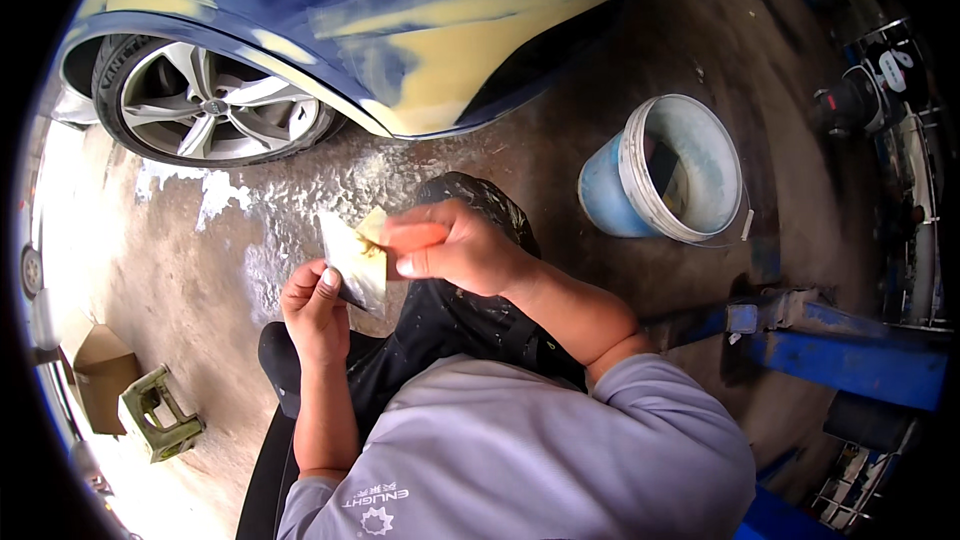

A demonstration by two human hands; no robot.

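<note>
The left hand (315,308) is closed on the lower left edge of a thin plate (362,268), its thumb lying on the upper face, which carries yellow paste (370,248). The plate is above the person's dark trousers (425,330), just in front of the body; holding it by an edge probably leaves the smeared face free for the other hand. The right hand (470,250) meets the plate's right side with bent, blurred fingers; whether it pinches a separate spreader or only the edge, I cannot tell. Beyond the lap, at the far side, stands a blue car (420,30) with yellowish patches on its panels, near enough, it seems, to work on while seated. Its wheel (210,110) is far left. A pale bucket (612,190) stands far right, tilted-looking through the wide lens, with a dark flat piece (662,165) inside. A greenish stool (165,420) and a cardboard box (103,380) sit left. As for writing, the grey shirt (560,440) bears small white lettering above a gear-like emblem (377,521), and the tyre (108,90) has pale sidewall letters.
</note>
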